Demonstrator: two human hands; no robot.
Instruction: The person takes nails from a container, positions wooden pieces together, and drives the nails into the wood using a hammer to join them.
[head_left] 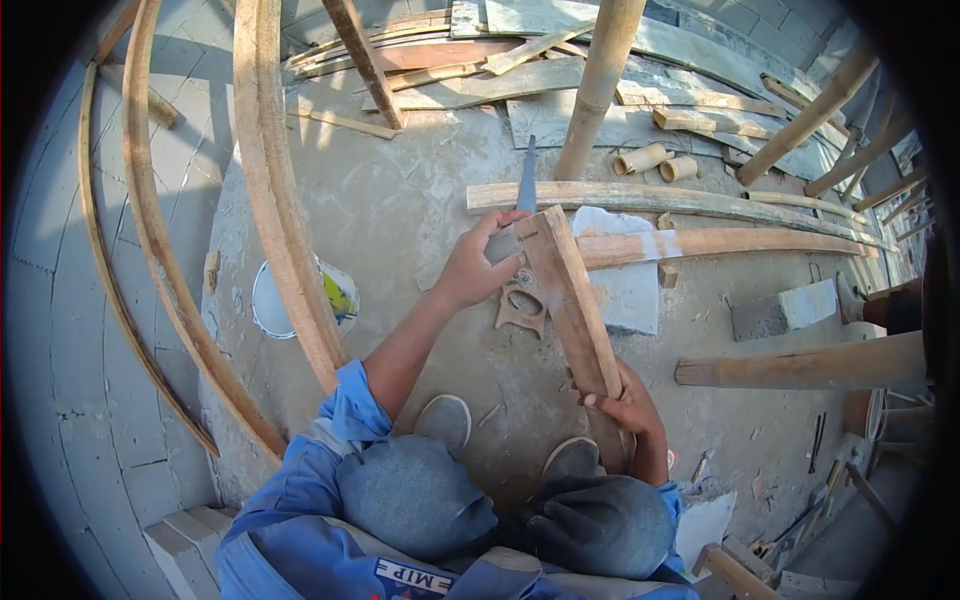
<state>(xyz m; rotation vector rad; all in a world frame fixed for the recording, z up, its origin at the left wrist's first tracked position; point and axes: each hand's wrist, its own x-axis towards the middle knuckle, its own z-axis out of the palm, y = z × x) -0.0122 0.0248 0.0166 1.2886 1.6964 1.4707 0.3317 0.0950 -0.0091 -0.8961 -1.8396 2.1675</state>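
Observation:
A short wooden piece (572, 305), seemingly boards joined lengthwise, slants in front of my knees. My left hand (475, 262) grips its far end from the left side, fingertips and thumb at the edge; part of the grip is hidden. Nearer to me, my right hand (632, 412) is closed around the lower part, the thumb lying across the wood. Beneath the far end, a handsaw (522, 312) lies on the floor. Its wooden handle shows beside the piece, and its blade points away from me, partly covered by my left hand.
Past the wooden piece, a long timber (720, 243) rests on a pale block (630, 300). Bamboo poles (603, 85) stand around. Planks (540, 80) are piled at the back. On the left, a bucket (270, 300) sits behind leaning timbers (275, 180). A grey block (785, 310) lies right.

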